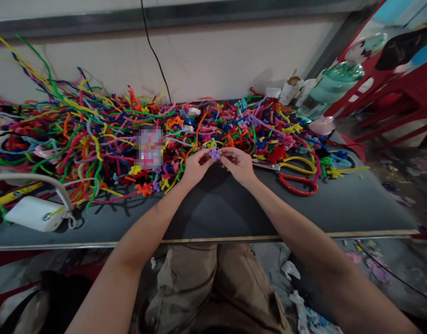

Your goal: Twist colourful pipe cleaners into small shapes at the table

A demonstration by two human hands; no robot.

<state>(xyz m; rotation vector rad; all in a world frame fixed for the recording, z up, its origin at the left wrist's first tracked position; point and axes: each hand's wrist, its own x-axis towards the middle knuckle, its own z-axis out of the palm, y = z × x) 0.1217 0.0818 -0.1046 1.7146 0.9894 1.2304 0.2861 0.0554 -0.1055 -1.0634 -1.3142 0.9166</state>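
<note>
Over the worktop [227,213], I logged left hand [196,168] and right hand [241,166] pinching the purple flower [214,154] between them, presumably for steadiness; scissors [277,168] lay near the right, likely for easy reach.

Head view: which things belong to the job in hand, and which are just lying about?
Likely part of the job:
purple flower, at left hand and right hand fingertips
fuzzy stem pile, behind the hands
scissors, beside the right hand

Probably lying about:
white box, at left
green bottle, far right
paper cup, near the bottle
</note>
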